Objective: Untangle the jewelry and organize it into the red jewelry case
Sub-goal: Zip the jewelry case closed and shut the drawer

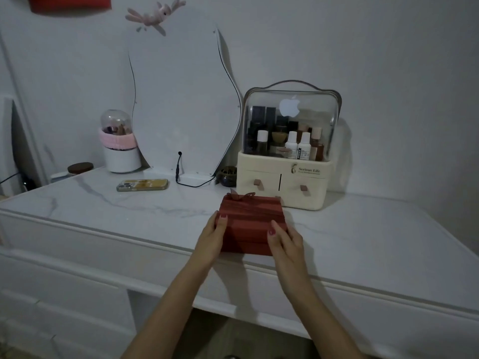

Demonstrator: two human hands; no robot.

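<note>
A red jewelry case (250,221) with a ribbon bow on its far edge stands closed on the white marble tabletop (129,216), near the front edge. My left hand (211,239) grips its left side, thumb on the lid. My right hand (283,240) grips its right side, thumb also on the lid. No jewelry shows outside the case.
Behind the case stands a cream cosmetics organizer (285,161) with a clear dome and two drawers. A wavy mirror (181,107) leans on the wall, its cable (186,180) trailing on the table. A phone (142,184), a brush holder (120,143) and a small dark bowl (227,176) sit at the back.
</note>
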